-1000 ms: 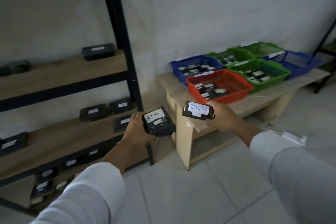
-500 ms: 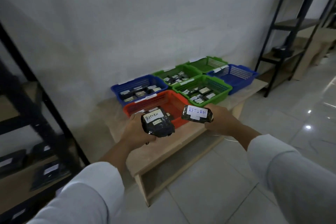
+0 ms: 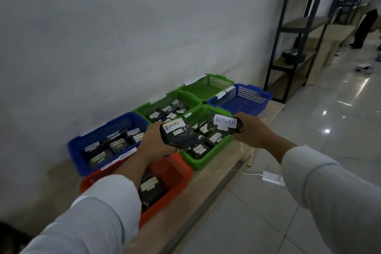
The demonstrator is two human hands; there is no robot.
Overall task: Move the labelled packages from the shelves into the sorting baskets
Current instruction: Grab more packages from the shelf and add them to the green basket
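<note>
My left hand [image 3: 153, 142] grips a black wrapped package [image 3: 179, 136] with a white label reading RETURN. A second black RETURN package [image 3: 225, 126] is held in my right hand [image 3: 252, 130]. Both packages hang over the near green basket [image 3: 206, 161], which holds several labelled packages. Below my left forearm sits the red basket [image 3: 175, 173] with black packages inside. A blue basket [image 3: 86, 150] at the left and a green basket [image 3: 148, 109] behind also hold packages.
The baskets stand on a low wooden table [image 3: 206, 187] against a white wall. A far green basket [image 3: 206, 86] and a blue basket [image 3: 243, 99] look unfilled. A black shelf rack [image 3: 288, 37] stands at right, a white power strip [image 3: 272, 177] lies on the tiled floor, and a person [image 3: 365, 29] stands far right.
My view has swung right, away from the shelf rack, and closer to the baskets. Both hands, still holding their packages, have moved from the red basket to over the near green basket.
</note>
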